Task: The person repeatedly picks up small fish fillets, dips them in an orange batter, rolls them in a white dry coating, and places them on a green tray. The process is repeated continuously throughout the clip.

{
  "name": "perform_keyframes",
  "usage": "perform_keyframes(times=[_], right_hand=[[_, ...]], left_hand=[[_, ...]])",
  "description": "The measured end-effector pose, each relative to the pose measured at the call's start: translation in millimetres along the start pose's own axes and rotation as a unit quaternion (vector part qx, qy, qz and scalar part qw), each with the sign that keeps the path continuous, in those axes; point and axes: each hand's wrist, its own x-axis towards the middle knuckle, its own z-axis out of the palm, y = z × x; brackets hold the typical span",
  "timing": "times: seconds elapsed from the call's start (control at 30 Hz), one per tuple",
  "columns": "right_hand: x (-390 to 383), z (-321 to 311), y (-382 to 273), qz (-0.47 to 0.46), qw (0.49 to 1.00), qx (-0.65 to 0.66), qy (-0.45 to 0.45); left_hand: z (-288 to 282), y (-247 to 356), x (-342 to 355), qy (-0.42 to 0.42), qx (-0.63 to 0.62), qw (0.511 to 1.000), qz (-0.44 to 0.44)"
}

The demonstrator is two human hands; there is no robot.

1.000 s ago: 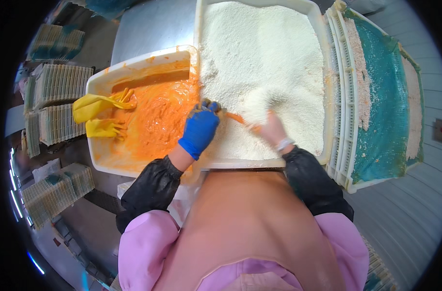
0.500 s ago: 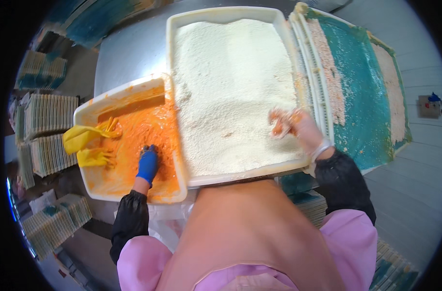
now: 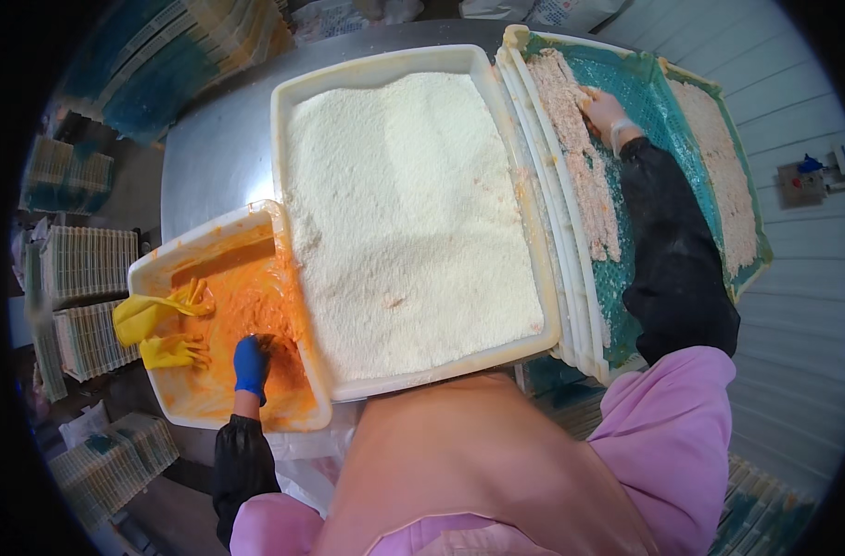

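Note:
My left hand (image 3: 252,364), in a blue glove, reaches into a white tub (image 3: 150,271) of wet orange mixture (image 3: 240,310). Its fingers are sunk in pieces coated with the mixture, so their grip is hidden. Far to the right, my right hand (image 3: 606,113) wears a thin clear glove. Its fingers are bent together against a row of pink crumb-coated pieces (image 3: 571,139) on a green mesh rack (image 3: 634,79); what lies under the fingertips is hidden. Between my hands stands a large white tray (image 3: 281,120) full of pale crumbs (image 3: 413,213), with a small pinkish clump on top.
Yellow rubber gloves (image 3: 144,320) hang over the tub's left rim. White rack frames (image 3: 552,204) lie stacked along the crumb tray's right side. A steel table (image 3: 209,167) bears the tub and tray. Stacks of racks (image 3: 88,264) stand at the left. Another coated row (image 3: 719,167) lies far right.
My right hand has moved from above the crumb tray, where it held crumb-dusted pieces, up and right to the mesh rack. My left hand stays in the tub. The whole view has shifted.

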Motion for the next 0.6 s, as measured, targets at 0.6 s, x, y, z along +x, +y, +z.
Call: perform_keyframes(times=[0.6], right_hand=[[46,4,13,-0.156,0.979,0.082,-0.106]], left_hand=[[-1,9,-20,0.003,0.268,0.963,0.037]])
